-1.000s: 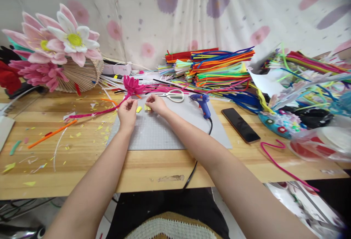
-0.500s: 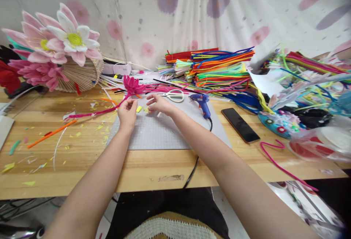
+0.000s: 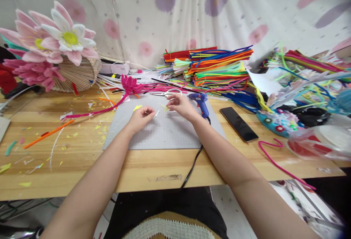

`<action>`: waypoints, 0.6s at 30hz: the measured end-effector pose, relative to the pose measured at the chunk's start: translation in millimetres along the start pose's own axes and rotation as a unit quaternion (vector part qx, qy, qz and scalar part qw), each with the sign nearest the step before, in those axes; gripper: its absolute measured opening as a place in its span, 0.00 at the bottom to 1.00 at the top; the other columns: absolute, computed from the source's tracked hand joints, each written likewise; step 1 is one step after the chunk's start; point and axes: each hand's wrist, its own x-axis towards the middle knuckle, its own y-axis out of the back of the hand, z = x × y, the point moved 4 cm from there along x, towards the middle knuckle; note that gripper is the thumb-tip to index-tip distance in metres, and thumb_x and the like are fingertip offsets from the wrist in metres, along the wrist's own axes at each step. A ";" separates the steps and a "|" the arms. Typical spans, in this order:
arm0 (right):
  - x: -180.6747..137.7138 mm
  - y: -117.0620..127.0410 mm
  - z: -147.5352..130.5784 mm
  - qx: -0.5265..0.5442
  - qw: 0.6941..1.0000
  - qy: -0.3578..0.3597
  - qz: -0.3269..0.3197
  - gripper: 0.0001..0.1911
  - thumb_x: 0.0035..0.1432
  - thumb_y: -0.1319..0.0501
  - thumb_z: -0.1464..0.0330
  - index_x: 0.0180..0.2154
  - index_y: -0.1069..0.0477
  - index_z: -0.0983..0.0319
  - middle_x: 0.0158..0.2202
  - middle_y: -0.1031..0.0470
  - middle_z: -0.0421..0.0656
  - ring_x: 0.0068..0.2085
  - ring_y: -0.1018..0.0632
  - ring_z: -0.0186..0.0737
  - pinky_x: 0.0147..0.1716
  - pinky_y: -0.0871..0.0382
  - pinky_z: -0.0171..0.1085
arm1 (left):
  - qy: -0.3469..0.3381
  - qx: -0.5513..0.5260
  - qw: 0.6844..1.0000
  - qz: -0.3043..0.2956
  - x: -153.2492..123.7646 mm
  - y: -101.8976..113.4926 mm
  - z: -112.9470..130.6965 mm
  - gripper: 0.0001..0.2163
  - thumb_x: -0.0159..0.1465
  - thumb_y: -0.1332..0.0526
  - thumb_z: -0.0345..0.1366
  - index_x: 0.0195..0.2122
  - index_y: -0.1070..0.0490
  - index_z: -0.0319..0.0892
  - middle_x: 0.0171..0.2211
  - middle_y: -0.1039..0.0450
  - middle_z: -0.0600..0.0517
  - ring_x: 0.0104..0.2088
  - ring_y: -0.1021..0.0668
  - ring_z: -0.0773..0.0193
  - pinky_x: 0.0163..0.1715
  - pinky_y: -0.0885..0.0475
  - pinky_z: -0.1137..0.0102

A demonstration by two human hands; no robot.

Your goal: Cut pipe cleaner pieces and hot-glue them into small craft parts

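Observation:
Both of my hands are over the grey cutting mat. The fingers of my left hand are pinched together, and what they hold, if anything, is hidden. A small white scrap is just beyond those fingertips. My right hand is closed, with a small yellow scrap at its fingertips. Behind it are white-handled scissors. Another yellow scrap lies by my left hand. Farther left, a magenta pipe-cleaner flower rests with its long stem across the wood.
A blue glue gun with a black cord and a phone lie to the right. Bundles of coloured pipe cleaners are stacked behind. A basket of fuzzy flowers stands at left, near an orange strip and loose clippings.
My two hands have shifted right over the mat, and a yellow scrap has moved right along with my right hand. The camera view has shifted slightly.

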 end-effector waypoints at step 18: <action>-11.1 -32.9 14.1 -0.014 0.995 0.072 -0.060 0.16 0.45 0.44 0.76 0.39 0.39 0.60 0.30 0.31 0.36 0.27 0.27 0.28 0.27 0.29 0.32 | -0.101 0.160 0.982 -0.016 2.2 -5.5 -4.5 0.02 0.53 0.42 0.34 0.25 0.32 0.43 0.29 0.30 0.52 0.31 0.29 0.65 0.33 0.35 0.69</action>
